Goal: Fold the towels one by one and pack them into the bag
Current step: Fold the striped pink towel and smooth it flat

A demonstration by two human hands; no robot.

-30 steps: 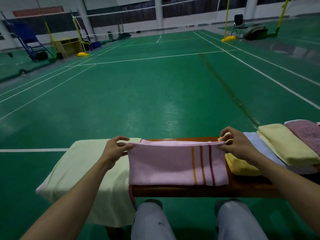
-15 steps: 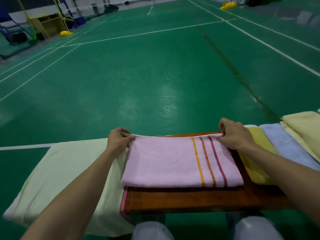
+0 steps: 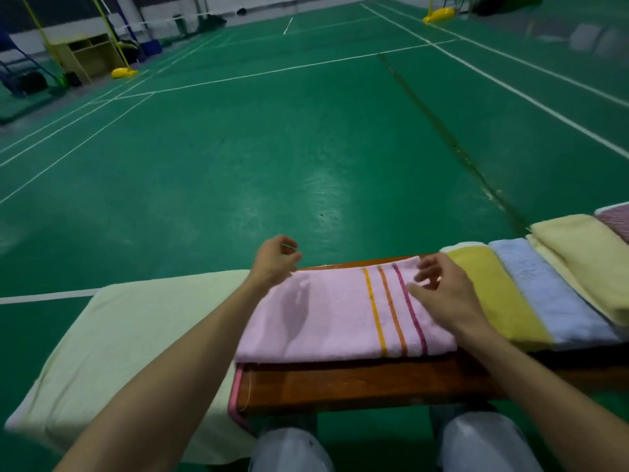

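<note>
Nearest: two knees [image 3: 384,447] in light trousers at the bottom edge, tucked under a brown wooden bench [image 3: 357,383].

One folded pink towel [image 3: 333,321] lies flat on the bench, three stripes near its right end: yellow, orange, dark red. A pink edge hangs off the bench's near left corner.

Left hand [image 3: 274,264] hovers at the towel's far left corner, fingers loosely curled, gripping nothing I can see. Whether it touches the cloth: can't tell.

Right hand [image 3: 442,298] is over the striped end, fingers spread and blurred, not pinching anything. Palm appears to rest on the towel.

Left of the pink towel: one pale cream bag [image 3: 129,345], lying flat and draped off the bench end. Can't tell which end is the mouth; contents not visible.

Right of the pink towel, four more towels in an overlapping row: one yellow towel [image 3: 490,294], one light blue towel [image 3: 551,301], one cream towel [image 3: 585,264], one mauve towel [image 3: 617,219] cut by the frame edge. Total five towels.

Beyond: green court floor [image 3: 272,148] with white lines. Far back, two yellow net-post bases [image 3: 124,72], one wooden cabinet [image 3: 90,57] with open shelves, contents too small to read.
</note>
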